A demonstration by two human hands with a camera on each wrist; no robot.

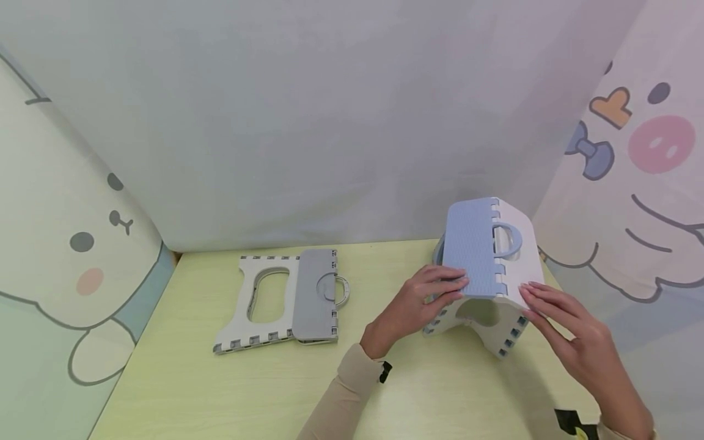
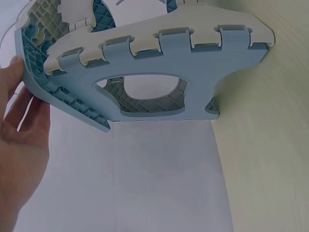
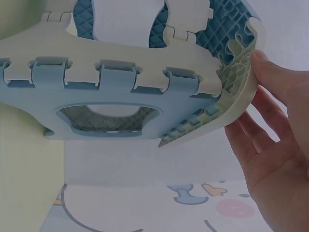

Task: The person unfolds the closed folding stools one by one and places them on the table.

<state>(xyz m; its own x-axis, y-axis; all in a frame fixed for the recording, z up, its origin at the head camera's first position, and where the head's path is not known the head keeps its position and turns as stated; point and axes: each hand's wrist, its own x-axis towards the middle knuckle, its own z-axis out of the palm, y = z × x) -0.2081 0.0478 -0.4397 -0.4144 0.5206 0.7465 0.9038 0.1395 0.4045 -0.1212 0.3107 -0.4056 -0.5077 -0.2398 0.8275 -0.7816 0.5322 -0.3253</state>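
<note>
A blue and white folding stool (image 1: pixel 471 244) stands partly unfolded at the table's right side, its two top panels sloping down from a raised middle hinge. My left hand (image 1: pixel 415 302) pinches the near edge of the blue panel (image 2: pixel 65 108). On the opposite side, my right hand (image 1: pixel 572 333) pinches the white panel (image 3: pixel 241 104) near its front corner, thumb at the ribbed underside and fingers along the outer face. A blue carry handle (image 1: pixel 514 239) sticks out at the hinge. Beneath the top, the white front leg (image 1: pixel 495 336) is bent partway at its hinge.
To the left, a grey and white folding stool (image 1: pixel 316 305) lies folded flat on the pale yellow-green table (image 1: pixel 264 391). A plain curtain (image 1: pixel 341 134) hangs behind the table, with cartoon-printed sheets (image 1: pixel 49 201) on both sides.
</note>
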